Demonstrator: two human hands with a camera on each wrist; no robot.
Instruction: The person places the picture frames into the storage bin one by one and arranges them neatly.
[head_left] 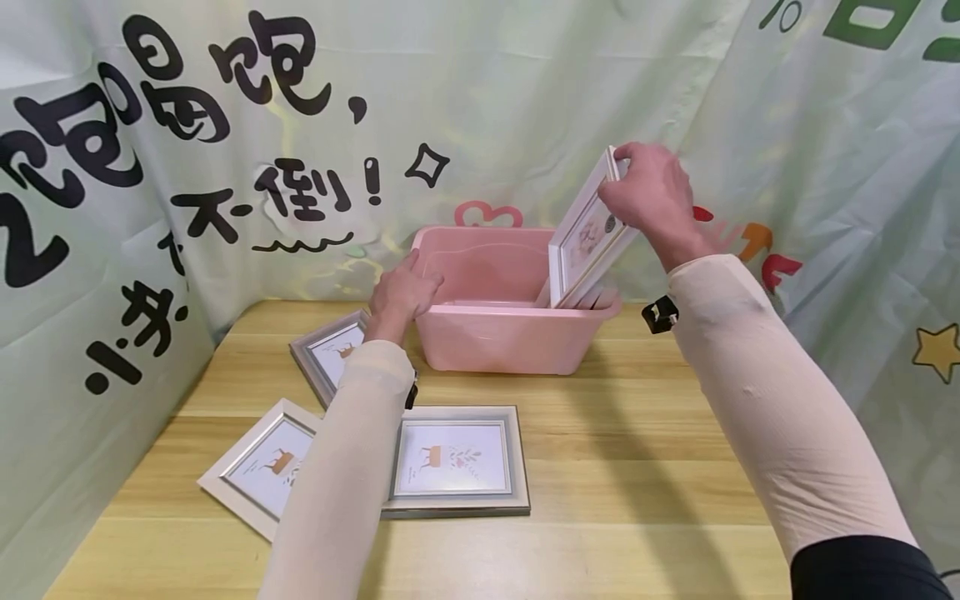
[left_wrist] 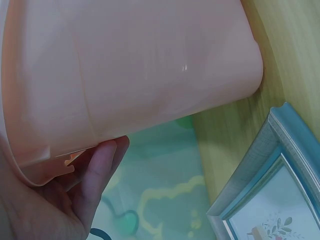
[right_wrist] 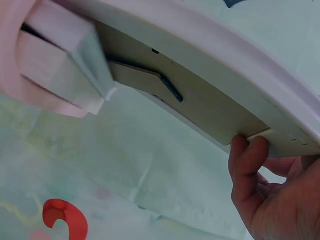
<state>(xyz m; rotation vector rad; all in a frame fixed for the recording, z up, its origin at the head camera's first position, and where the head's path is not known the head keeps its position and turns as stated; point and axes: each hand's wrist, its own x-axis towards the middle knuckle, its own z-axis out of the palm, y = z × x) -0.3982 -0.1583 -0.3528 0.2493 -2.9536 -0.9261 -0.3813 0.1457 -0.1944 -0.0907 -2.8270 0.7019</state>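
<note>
A pink plastic bin stands at the back of the table. My left hand grips its left rim, with fingers curled under the lip in the left wrist view. By its upper edge, my right hand holds a white picture frame, tilted, its lower end inside the bin's right side. The right wrist view shows that frame's backing and its stand leg. More white frame ends jut up beside it at the bin's right end; their lower parts are hidden by the bin wall.
On the wooden table lie three more picture frames: a grey one left of the bin, a pale one at front left, partly under my left arm, and a silver one in front. A printed cloth hangs behind the bin.
</note>
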